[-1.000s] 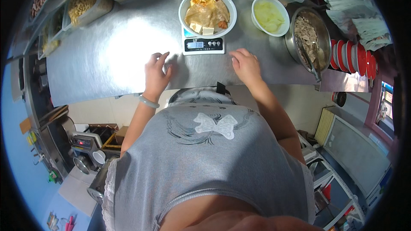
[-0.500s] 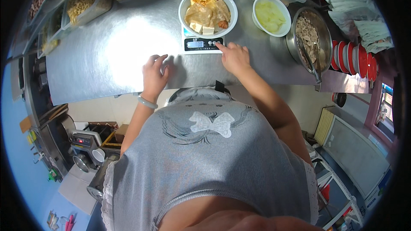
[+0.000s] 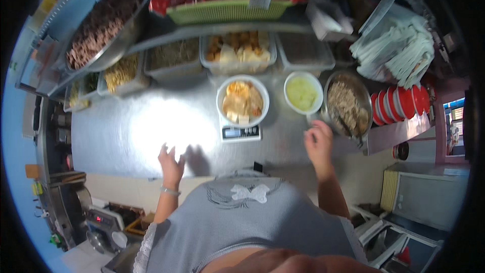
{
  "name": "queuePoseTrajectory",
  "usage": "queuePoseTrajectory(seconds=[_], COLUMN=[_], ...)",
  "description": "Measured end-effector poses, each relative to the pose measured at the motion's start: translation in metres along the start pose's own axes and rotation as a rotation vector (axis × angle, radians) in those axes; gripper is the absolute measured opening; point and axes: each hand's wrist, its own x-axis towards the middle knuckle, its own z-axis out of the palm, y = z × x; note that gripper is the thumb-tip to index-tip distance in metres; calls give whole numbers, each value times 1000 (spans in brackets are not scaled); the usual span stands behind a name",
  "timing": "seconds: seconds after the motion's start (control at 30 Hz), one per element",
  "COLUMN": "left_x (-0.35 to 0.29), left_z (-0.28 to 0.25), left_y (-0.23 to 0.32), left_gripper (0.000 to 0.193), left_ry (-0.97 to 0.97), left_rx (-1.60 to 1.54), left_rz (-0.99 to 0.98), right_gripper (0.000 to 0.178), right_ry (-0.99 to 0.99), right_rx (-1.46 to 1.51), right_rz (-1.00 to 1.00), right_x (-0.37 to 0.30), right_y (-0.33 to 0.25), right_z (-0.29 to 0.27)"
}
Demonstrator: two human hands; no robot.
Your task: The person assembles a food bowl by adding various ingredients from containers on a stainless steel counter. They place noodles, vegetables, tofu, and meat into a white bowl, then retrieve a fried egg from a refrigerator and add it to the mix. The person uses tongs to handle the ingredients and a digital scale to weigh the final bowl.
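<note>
A white bowl (image 3: pixel 221 108) of food, with tofu cubes and brown and yellow pieces, stands on a small white kitchen scale (image 3: pixel 242 138) mid-counter. To its right is a smaller white bowl (image 3: pixel 287 102) of pale green slices. Beside that, a metal bowl (image 3: pixel 329 82) holds shredded meat with tongs (image 3: pixel 348 127) resting in it. My right hand (image 3: pixel 319 144) hovers in front of these two bowls, fingers loosely bent and apart, slightly blurred, nothing visible in it. Over the counter's front left, my left hand (image 3: pixel 172 166) is empty with its fingers spread.
Clear food tubs (image 3: pixel 172 75) line the counter's back. Above them a shelf (image 3: pixel 192 31) carries a large bowl of chopped meat (image 3: pixel 98 53) and a green basket (image 3: pixel 227 12) of red packets. Plastic bags (image 3: pixel 404 55) hang at right over stacked red-and-white lids (image 3: pixel 401 105).
My right hand has left the scale's buttons and moved right, toward the pale green slices. My left hand stays open over the counter. The view has tilted up, bringing the shelf into sight.
</note>
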Motion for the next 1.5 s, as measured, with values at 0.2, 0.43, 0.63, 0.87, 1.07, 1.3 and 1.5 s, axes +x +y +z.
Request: queuePoseTrajectory(seconds=[0.2,0.43,0.63,0.87,1.07,1.3,1.5], left_x=[-15,-78,-100,-118,-122,-116,-101], left_z=[-23,6,6,16,16,28,36], left_y=[-73,-128,-135,-127,-111,-107,-93], left_gripper=[76,66,65,65,63,61,59], left_ry=[-63,114,173,177,154,210,239], left_rx=[31,17,24,15,101,67,30], left_rz=[-434,-517,-545,-593,-616,-683,-606], right_gripper=[55,65,72,70,78,72,67], right_ry=[-113,-412,-552,-635,-856,-813,-703], right_rx=[-398,-427,-575,-292,-388,-652,-548], right_rz=[453,961,895,908,736,598,711], right_x=[-17,6,12,35,39,37,33], right_y=[92,146,174,157,165,172,188], right_z=[-83,-96,-93,-126,-140,-112,-111])
